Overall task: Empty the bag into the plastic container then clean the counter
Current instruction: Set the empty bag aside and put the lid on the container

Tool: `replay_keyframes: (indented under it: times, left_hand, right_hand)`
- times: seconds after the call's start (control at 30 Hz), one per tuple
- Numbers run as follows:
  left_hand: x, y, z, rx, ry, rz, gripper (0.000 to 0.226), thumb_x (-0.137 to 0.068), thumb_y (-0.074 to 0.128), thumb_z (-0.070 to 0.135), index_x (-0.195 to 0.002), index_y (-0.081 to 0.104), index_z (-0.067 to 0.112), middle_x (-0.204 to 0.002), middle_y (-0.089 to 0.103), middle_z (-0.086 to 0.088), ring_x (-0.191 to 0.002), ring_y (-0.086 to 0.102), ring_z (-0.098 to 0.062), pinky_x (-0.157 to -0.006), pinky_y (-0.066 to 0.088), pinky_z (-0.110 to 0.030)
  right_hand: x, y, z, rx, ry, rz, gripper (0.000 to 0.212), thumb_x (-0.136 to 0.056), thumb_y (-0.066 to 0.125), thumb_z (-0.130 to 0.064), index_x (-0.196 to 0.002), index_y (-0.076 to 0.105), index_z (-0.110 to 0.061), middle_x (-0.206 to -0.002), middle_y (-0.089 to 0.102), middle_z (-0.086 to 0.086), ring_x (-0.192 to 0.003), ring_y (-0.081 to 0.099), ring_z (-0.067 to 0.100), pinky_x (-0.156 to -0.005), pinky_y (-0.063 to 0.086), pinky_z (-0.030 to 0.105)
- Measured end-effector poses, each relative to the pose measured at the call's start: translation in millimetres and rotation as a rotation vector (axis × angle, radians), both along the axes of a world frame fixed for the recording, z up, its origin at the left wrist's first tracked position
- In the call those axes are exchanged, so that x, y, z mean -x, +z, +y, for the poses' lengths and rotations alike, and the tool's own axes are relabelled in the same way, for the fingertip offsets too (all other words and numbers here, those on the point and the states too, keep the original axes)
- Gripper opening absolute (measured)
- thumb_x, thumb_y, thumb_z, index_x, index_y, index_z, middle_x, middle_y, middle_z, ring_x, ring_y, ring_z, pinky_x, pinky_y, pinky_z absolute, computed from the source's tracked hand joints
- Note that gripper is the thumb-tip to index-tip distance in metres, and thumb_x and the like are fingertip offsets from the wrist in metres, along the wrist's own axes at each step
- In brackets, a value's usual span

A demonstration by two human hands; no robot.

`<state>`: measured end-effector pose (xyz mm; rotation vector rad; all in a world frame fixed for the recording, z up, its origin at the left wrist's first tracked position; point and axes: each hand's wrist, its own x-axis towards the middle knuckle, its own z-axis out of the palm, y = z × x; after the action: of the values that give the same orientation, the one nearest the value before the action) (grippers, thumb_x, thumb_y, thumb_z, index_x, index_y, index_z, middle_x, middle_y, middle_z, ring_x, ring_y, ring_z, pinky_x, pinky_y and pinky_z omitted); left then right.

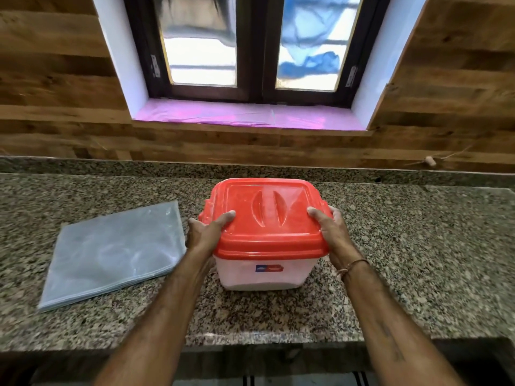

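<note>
While both of my hands clasp it, the plastic container (260,271) stands upright near the middle of the desk (418,260), its red lid (267,215) seated on top. My left hand (207,232) grips the lid's left edge, thumb on top and fingers wrapped down the side; my right hand (333,232) grips the right edge the same way, with a thread band (352,267) at that wrist. Something pale shows through the clear wall low in the container, though I cannot tell what it is.

Just left of my left hand lies the bag (111,252), flat and looking empty, its near corner pointing toward the front edge. Right of the container the speckled granite is open all the way to the frame's edge, and a broad strip is free between the container and the front lip. Behind the container a narrower strip runs to the low granite upstand.

Above that, wood-look panels (55,93) cover the wall around a dark-framed window (256,51) with frosted panes, and a pink sheet (250,117) covers the sill.
</note>
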<state>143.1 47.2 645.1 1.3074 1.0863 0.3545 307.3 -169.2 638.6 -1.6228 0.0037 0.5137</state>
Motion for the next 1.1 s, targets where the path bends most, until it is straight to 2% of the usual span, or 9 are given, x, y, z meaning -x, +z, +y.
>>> replay_keyframes:
  times: [0.07,0.13,0.3,0.4,0.53,0.67,0.8,0.93,1.1]
  left_hand:
    - [4,0,5,-0.033,0.010,0.002,0.129,-0.042,0.090,0.071,-0.147,0.044,0.011,-0.123,0.068,-0.014,-0.092,0.074,-0.026,-0.076,0.064,-0.043]
    - [5,-5,11,-0.243,0.032,0.101,0.128,-0.032,0.078,0.087,-0.136,0.053,0.015,-0.121,0.067,-0.011,-0.101,0.070,-0.028,-0.079,0.063,-0.048]
    - [13,16,-6,-0.273,-0.018,0.007,0.073,-0.071,0.085,0.054,-0.114,0.032,0.027,-0.123,0.055,-0.012,-0.099,0.064,-0.027,-0.079,0.061,-0.047]
    - [13,12,-1,-0.246,-0.044,-0.051,0.072,-0.079,0.083,0.044,-0.128,0.037,0.017,-0.126,0.057,-0.010,-0.097,0.068,-0.025,-0.079,0.062,-0.046]
    - [15,6,7,-0.274,-0.147,-0.073,0.104,-0.072,0.074,0.068,-0.155,0.033,0.020,-0.138,0.061,-0.014,-0.109,0.070,-0.028,-0.081,0.064,-0.044]
    - [12,8,-5,-0.490,-0.224,0.032,0.074,-0.103,0.050,0.046,-0.163,0.017,0.018,-0.160,0.038,-0.016,-0.135,0.052,-0.035,-0.096,0.051,-0.041]
    - [7,2,-4,-0.596,-0.281,0.096,0.077,-0.103,0.033,0.057,-0.164,0.004,0.021,-0.166,0.026,-0.017,-0.142,0.044,-0.037,-0.110,0.045,-0.052]
    - [6,-2,-3,-0.553,-0.282,0.041,0.072,-0.107,0.040,0.048,-0.164,0.006,0.020,-0.162,0.034,-0.018,-0.136,0.049,-0.037,-0.094,0.045,-0.038]
    - [7,-3,0,-0.393,-0.176,-0.094,0.073,-0.098,0.059,0.048,-0.159,0.029,0.020,-0.138,0.059,-0.013,-0.097,0.068,-0.023,-0.070,0.056,-0.030]
  right_hand:
    - [-2,-2,0,-0.026,-0.052,0.098,0.076,-0.082,0.082,-0.039,-0.143,0.040,-0.020,-0.122,0.066,0.017,-0.095,0.075,0.036,-0.079,0.064,0.054]
    - [-3,-2,-2,-0.050,-0.050,0.166,0.072,-0.078,0.086,-0.036,-0.133,0.051,-0.003,-0.114,0.073,0.020,-0.092,0.077,0.038,-0.080,0.064,0.052]
    - [0,-1,-6,0.003,-0.093,0.087,0.062,-0.072,0.089,-0.037,-0.116,0.066,0.000,-0.101,0.078,0.020,-0.086,0.078,0.036,-0.081,0.064,0.053]
    - [4,1,0,0.158,-0.177,-0.125,0.089,-0.063,0.086,-0.057,-0.128,0.056,-0.006,-0.108,0.072,0.017,-0.081,0.077,0.032,-0.065,0.066,0.048]
    - [9,5,0,0.266,-0.111,-0.257,0.068,-0.088,0.071,-0.053,-0.137,0.045,-0.015,-0.111,0.065,0.011,-0.084,0.074,0.027,-0.065,0.066,0.045]
    - [11,6,6,0.609,0.005,-0.500,0.057,-0.104,0.044,-0.048,-0.152,0.039,-0.017,-0.120,0.066,0.014,-0.097,0.070,0.030,-0.083,0.062,0.050]
    - [11,13,7,0.790,0.112,-0.618,0.060,-0.109,0.032,-0.039,-0.162,0.022,-0.013,-0.155,0.045,0.019,-0.135,0.051,0.032,-0.109,0.047,0.049]
    - [9,15,2,0.761,0.146,-0.576,0.065,-0.106,0.035,-0.048,-0.162,0.021,-0.018,-0.154,0.045,0.017,-0.131,0.054,0.032,-0.105,0.050,0.050]
    - [6,5,-5,0.253,0.018,-0.176,0.072,-0.082,0.068,-0.065,-0.132,0.054,-0.015,-0.109,0.072,0.009,-0.086,0.078,0.026,-0.072,0.066,0.048]
